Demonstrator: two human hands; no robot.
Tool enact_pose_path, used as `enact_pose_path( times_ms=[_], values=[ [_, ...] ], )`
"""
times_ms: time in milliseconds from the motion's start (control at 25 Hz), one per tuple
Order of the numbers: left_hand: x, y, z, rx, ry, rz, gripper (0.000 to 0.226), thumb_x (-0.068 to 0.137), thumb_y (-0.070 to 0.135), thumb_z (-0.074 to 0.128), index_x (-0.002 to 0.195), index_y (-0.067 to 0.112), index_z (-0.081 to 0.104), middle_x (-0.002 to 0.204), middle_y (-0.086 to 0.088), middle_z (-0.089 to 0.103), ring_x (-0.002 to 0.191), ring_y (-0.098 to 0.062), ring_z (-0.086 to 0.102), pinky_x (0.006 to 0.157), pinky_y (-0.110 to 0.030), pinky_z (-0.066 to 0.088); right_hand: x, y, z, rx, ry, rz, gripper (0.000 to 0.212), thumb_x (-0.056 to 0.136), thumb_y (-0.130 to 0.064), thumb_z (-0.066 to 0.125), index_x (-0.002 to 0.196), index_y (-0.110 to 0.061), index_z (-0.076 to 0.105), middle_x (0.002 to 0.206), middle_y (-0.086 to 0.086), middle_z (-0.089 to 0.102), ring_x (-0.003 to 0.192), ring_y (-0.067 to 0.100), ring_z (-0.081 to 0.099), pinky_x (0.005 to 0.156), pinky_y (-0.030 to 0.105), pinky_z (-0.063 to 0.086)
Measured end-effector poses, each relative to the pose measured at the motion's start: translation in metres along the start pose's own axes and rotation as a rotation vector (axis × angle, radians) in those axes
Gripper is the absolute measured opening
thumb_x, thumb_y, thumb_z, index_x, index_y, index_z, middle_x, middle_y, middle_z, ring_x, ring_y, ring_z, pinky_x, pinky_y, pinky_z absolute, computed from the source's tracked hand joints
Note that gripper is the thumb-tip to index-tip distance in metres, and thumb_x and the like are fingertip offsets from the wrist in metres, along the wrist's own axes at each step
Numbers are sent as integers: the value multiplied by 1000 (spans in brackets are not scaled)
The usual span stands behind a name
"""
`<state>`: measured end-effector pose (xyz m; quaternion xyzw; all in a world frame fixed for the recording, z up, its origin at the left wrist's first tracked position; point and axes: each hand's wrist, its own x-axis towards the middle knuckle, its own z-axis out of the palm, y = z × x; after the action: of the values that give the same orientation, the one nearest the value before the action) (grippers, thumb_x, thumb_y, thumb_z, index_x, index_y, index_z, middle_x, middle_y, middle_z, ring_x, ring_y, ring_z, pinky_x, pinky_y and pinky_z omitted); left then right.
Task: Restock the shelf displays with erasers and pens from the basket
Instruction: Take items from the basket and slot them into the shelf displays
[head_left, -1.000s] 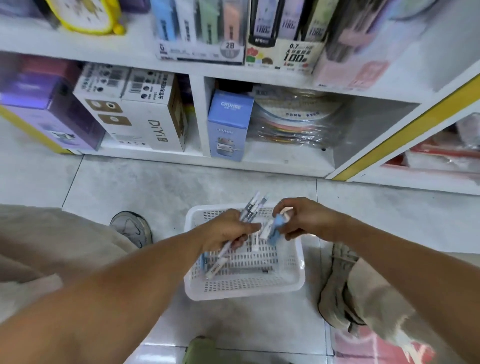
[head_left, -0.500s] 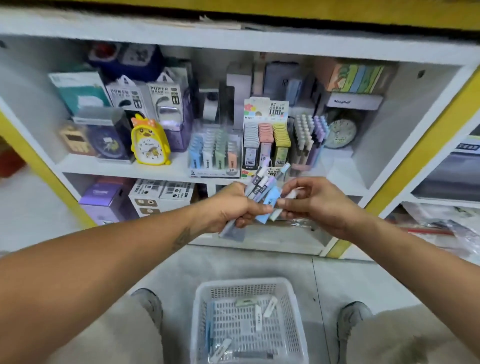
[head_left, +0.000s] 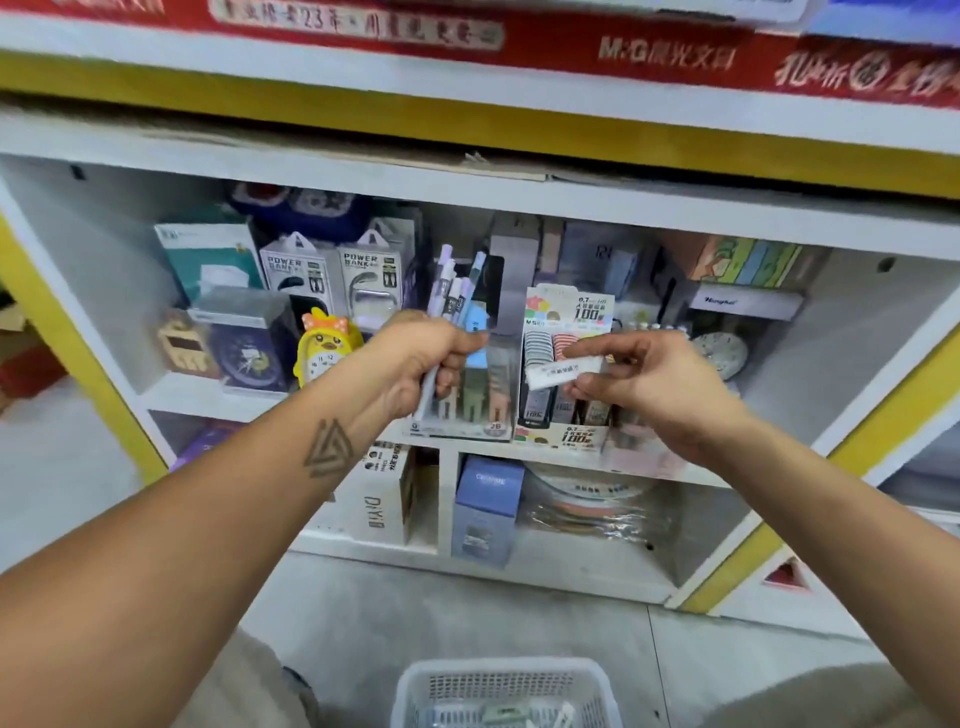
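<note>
Pens: a bunch gripped in the left hand, tips up, raised in front of the middle shelf. Right hand pinches a white eraser between thumb and fingers, just before the lead-refill display box. Hands apart. White basket on floor below, erasers inside.

Left hand grips a bundle of pens; right hand pinches a white eraser before the shelf

Bare forearms; triangle tattoo on left.
</note>
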<state>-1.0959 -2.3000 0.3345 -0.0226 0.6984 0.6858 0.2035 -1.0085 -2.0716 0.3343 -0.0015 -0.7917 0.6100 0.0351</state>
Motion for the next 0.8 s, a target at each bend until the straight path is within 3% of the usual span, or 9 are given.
enact_pose_path(
  times_ms=[160,320,400,520,600,680,800],
  values=[
    [16,7,-12,16,-21,-25,19,86,13,73,83,11,54,43,3,40,31,-11,30,35,-18,28,14,-8,15,-39,-39,23,31,89,12,63,108,-11,73,106,6,76,90,16,76,81,21,58],
    [22,11,-31,62,-54,-86,16,88,14,71,90,12,54,44,4,39,31,-9,30,34,-15,28,37,-21,30,-458,20,-64,30,84,0,76,105,-21,75,91,-5,73,78,8,71,63,10,49],
    [23,13,-37,87,-74,-107,16,90,15,68,90,14,52,44,5,38,32,-9,29,34,-15,27,50,-26,36,-666,84,-128,26,84,-7,78,103,-26,77,84,-6,69,76,13,65,64,16,46],
    [23,15,-44,115,-73,-109,15,92,15,66,90,14,51,44,4,37,33,-9,29,36,-14,27,69,-29,46,-967,66,-234,26,95,-12,61,114,-28,72,97,-2,71,91,20,65,81,28,51],
    [21,14,-49,107,-72,-119,17,92,14,66,84,14,51,42,4,37,32,-9,28,36,-14,27,79,-25,52,-1159,64,-324,23,95,-13,56,108,-28,68,100,3,70,93,28,62,72,33,47],
    [18,13,-52,102,-66,-125,18,91,13,66,80,13,52,43,3,37,33,-9,29,36,-15,28,87,-19,57,-1265,65,-382,19,93,-14,60,103,-26,71,98,2,71,93,29,63,68,33,44],
    [16,10,-53,125,-66,-131,17,91,14,67,79,12,55,45,3,39,34,-9,30,37,-16,28,100,-7,64,-1299,1,-366,18,90,-10,66,104,-17,74,102,6,73,98,29,65,81,38,54]
  ],
)
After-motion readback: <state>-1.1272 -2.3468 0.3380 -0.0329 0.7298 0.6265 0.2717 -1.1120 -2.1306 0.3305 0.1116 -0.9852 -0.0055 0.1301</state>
